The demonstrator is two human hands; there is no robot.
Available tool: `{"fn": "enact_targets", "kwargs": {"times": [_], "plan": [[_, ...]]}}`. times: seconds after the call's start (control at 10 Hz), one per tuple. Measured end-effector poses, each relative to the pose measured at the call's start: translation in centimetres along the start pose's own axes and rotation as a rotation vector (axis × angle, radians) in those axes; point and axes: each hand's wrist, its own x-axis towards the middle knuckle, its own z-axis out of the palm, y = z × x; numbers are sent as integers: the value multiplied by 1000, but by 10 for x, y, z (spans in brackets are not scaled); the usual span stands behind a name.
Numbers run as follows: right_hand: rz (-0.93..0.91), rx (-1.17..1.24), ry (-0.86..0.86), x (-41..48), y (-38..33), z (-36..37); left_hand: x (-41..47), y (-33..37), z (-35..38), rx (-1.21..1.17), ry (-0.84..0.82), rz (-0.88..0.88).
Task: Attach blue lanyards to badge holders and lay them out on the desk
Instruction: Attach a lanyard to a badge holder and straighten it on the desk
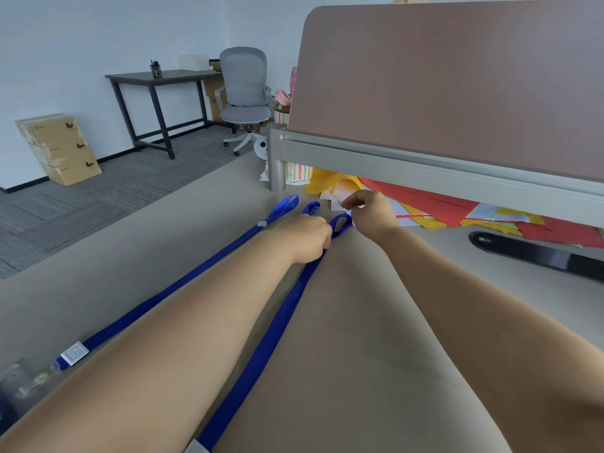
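Our left hand [309, 235] pinches a blue lanyard [281, 325] near its loop. Our right hand [371, 210] curls just beside; whether it holds anything, we cannot tell.

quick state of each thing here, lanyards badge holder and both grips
left grip: curled round the right lanyard, just below its loop
right grip: fingers curled beside that loop; holding anything, cannot tell
right lanyard: stretched straight on the desk, held
left lanyard: laid out straight, untouched
middle lanyard: only its loop shows; rest hidden under the arm
badge holder: flat at left lanyard's near end, seems clipped on
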Motion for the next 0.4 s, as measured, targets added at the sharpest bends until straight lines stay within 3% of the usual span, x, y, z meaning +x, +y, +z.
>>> {"fn": "enact_targets", "kwargs": {"times": [0.2, 0.4], "plan": [[-6, -16, -11, -19, 12, -8, -2, 2, 3, 21, 5, -11], [79, 4, -88, -61, 11, -25, -42, -3, 2, -99, 136, -54]]}}
